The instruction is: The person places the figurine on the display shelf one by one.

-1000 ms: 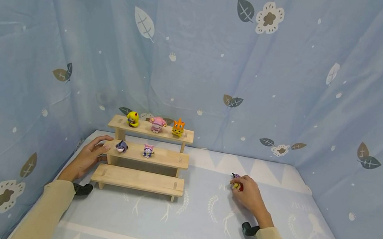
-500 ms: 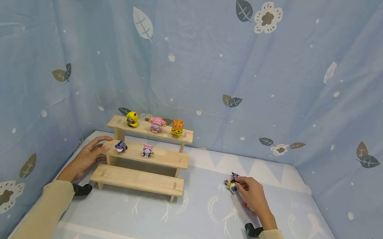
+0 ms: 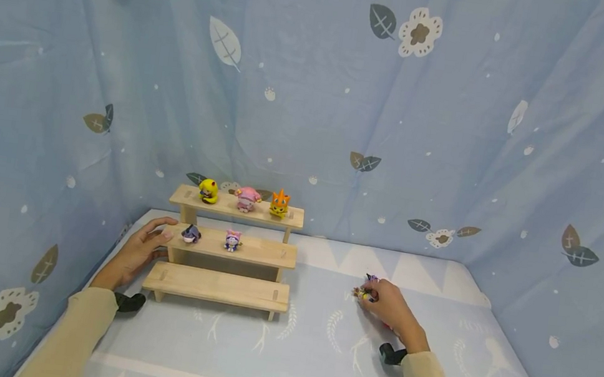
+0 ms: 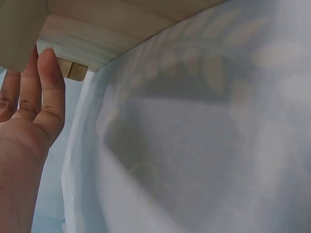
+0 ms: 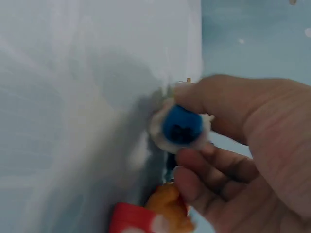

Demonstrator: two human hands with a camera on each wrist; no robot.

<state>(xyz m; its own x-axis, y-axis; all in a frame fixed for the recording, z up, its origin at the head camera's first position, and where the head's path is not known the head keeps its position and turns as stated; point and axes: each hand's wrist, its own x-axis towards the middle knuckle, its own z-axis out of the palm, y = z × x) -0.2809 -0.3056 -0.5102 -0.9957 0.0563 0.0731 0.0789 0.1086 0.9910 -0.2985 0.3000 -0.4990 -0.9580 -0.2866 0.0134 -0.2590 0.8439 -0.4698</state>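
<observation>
My right hand (image 3: 390, 306) pinches a small figurine (image 5: 182, 125) between thumb and fingers, low over the cloth at the right. In the right wrist view it shows a blue patch inside a pale, cream-coloured body. Just behind the hand stands a purple-and-black figurine (image 3: 372, 278). An orange-and-red figurine (image 5: 167, 206) lies under the fingers, mostly hidden by the hand in the head view. My left hand (image 3: 137, 251) holds the left end of the middle board of a three-tier wooden display stand (image 3: 216, 285), its fingers (image 4: 51, 77) up against the wood.
The top board carries a yellow figurine (image 3: 208, 191), a pink one (image 3: 246, 199) and an orange spiky one (image 3: 280, 204). On the middle board sit a grey-purple donkey figurine (image 3: 191, 234) and a pink-hooded one (image 3: 232, 241). A patterned blue curtain (image 3: 314, 89) encloses the cloth-covered table (image 3: 314, 366).
My right hand moved slightly back from the small figurines, uncovering them, then returned forward and now pinches one. My left hand stays on the stand.
</observation>
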